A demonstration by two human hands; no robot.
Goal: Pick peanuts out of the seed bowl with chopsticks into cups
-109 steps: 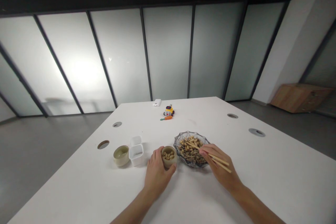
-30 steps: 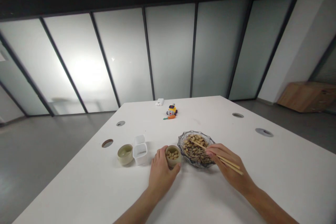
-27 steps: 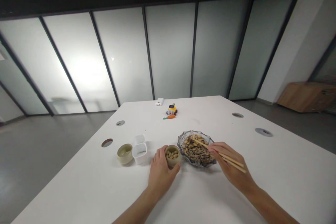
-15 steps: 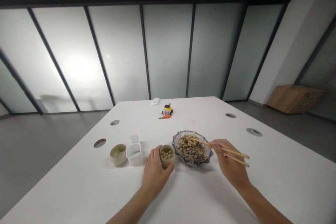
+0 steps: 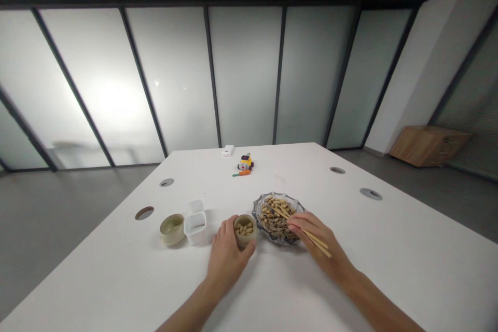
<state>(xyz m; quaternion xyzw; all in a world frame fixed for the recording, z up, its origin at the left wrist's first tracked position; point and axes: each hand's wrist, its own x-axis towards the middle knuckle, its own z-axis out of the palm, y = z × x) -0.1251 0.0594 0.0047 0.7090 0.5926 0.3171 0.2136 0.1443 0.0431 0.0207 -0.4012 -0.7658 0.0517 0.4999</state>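
Note:
My left hand [image 5: 229,246] is wrapped round a small beige cup [image 5: 246,241] that stands on the table. Several peanuts [image 5: 244,229] lie inside the cup. Just to its right is a scalloped glass bowl [image 5: 257,211], filled with peanuts [image 5: 278,202] and striped sunflower seeds [image 5: 275,225]. A pair of wooden chopsticks [image 5: 317,241] is gripped in my right hand [image 5: 317,236], over the bowl's right side. The chopstick tips reach down among the nuts; whether they pinch one, I cannot tell.
Left of the cup are a white two-part plastic container [image 5: 195,236] and another beige cup [image 5: 171,236]. Farther back on the white table [image 5: 295,280] lie a toy carrot [image 5: 244,173], a yellow toy car [image 5: 246,162] and a white box-shaped device [image 5: 228,150]. Round holes [image 5: 144,212] pierce the tabletop.
My right hand has moved left over the bowl, and the chopsticks now point more steeply into it. The left hand still holds the cup. The whole view has shifted slightly.

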